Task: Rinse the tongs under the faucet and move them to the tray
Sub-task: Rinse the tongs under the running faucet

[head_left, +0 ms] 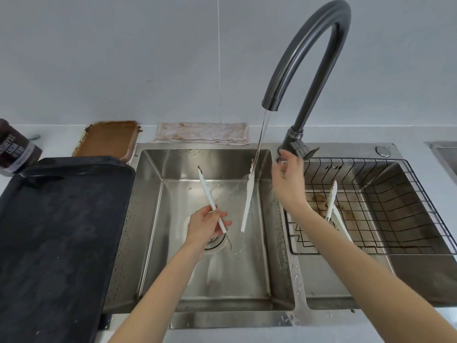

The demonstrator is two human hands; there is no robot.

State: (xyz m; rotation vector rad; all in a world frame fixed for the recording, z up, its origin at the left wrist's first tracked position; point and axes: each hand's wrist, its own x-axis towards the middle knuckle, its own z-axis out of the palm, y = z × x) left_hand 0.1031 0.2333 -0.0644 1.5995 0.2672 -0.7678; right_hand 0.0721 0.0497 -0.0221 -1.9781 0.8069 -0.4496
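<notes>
Presently, item one: white tongs (247, 201), splayed wide over the left sink basin (153, 219), hinge loop near, tips far. The left hand (205, 226) was closed around the left arm of the tongs near its lower end; the right arm's stained tip stood in the water stream (262, 134) from the dark gooseneck faucet (314, 45). The right hand (289, 181) was loosely curled at the faucet lever (300, 149), holding nothing that could be made out. Handling, as judged: light, springy, stiff plastic arms, slick when wet; best taken near the hinge, both arms pinched together. Item two: black tray (61, 231) on the table, left of the sink. Item three: a second pair of tongs (331, 201) in the wire basket (395, 194), right basin. Item four: soiled cloth (202, 133), far side.
</notes>
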